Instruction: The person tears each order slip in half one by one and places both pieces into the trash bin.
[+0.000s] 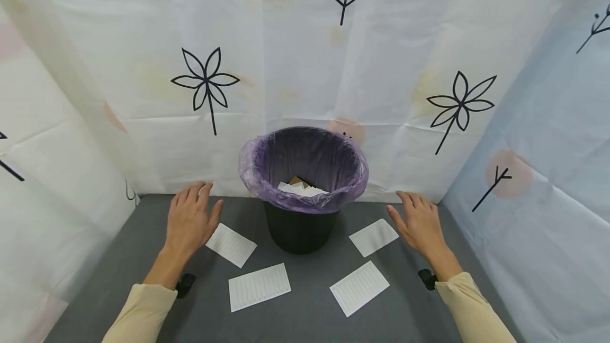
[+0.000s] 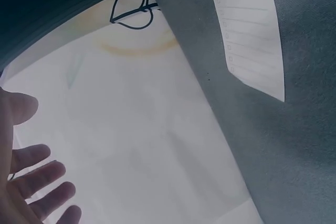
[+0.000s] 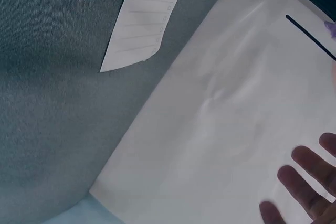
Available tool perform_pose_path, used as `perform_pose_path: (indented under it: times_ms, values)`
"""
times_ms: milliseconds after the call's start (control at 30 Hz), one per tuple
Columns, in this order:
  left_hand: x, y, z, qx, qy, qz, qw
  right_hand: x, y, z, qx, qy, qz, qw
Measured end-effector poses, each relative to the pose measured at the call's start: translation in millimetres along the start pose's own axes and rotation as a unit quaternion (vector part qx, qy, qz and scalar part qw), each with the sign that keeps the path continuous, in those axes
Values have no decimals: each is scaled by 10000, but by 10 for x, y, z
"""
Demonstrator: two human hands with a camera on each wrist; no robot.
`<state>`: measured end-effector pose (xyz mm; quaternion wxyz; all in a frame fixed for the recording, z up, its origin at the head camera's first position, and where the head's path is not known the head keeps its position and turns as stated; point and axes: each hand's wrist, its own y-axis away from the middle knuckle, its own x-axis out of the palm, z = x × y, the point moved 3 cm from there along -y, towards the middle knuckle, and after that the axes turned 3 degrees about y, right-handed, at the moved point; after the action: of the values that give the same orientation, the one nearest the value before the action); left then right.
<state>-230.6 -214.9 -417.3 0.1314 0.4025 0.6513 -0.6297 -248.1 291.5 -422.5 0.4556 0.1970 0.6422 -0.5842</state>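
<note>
A black bin (image 1: 300,229) lined with a purple plastic bag (image 1: 254,173) stands at the back middle of the grey table. White paper pieces (image 1: 302,189) and a brown scrap (image 1: 298,180) lie inside it. To its left, my left hand (image 1: 188,219) hovers with fingers extended, holding nothing, next to a lined paper sheet (image 1: 231,245). On the other side my right hand (image 1: 420,225) is likewise spread and holds nothing, beside another lined sheet (image 1: 374,237). Nearer the front lie two more lined sheets, one left (image 1: 259,287) and one right (image 1: 359,288).
White patterned fabric (image 1: 305,68) hangs behind the table, with further panels at the left (image 1: 43,173) and right (image 1: 548,173). The bin stands close to the back fabric. Grey table surface (image 1: 305,322) shows between the sheets.
</note>
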Motion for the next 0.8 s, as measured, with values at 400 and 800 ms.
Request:
perform_pose_path:
  times_ms: [400,800]
  values:
    - [42,167,-111,-24,632,1,9980,-40,196,152,-107,-611,-326,9975]
    - [176,483,-382,-606,1402,548,9868,109,502,446,14,-1309,-246,9911]
